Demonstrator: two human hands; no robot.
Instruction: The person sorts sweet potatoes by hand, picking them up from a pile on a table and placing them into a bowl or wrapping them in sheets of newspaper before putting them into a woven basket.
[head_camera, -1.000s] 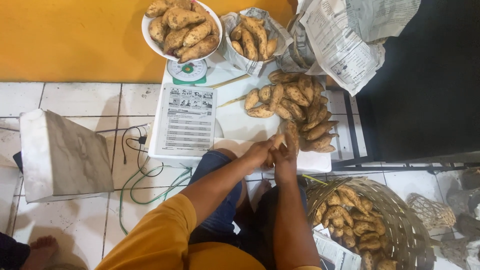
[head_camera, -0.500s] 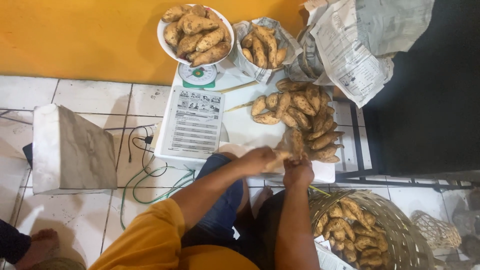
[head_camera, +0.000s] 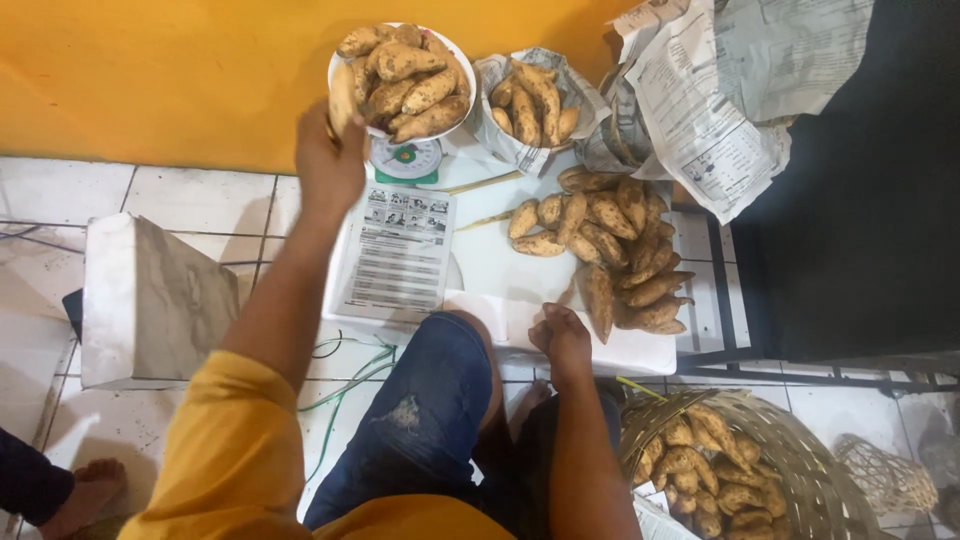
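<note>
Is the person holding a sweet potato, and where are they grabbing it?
Yes: the left hand grips a sweet potato by its lower end. The right hand holds nothing.

A brown, dirt-flecked sweet potato (head_camera: 342, 100), held upright against the left rim of the heaped white bowl (head_camera: 455, 55) on the scale.

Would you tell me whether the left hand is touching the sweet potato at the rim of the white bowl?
Touching. The head view shows the left hand gripping a sweet potato against the white bowl.
</note>
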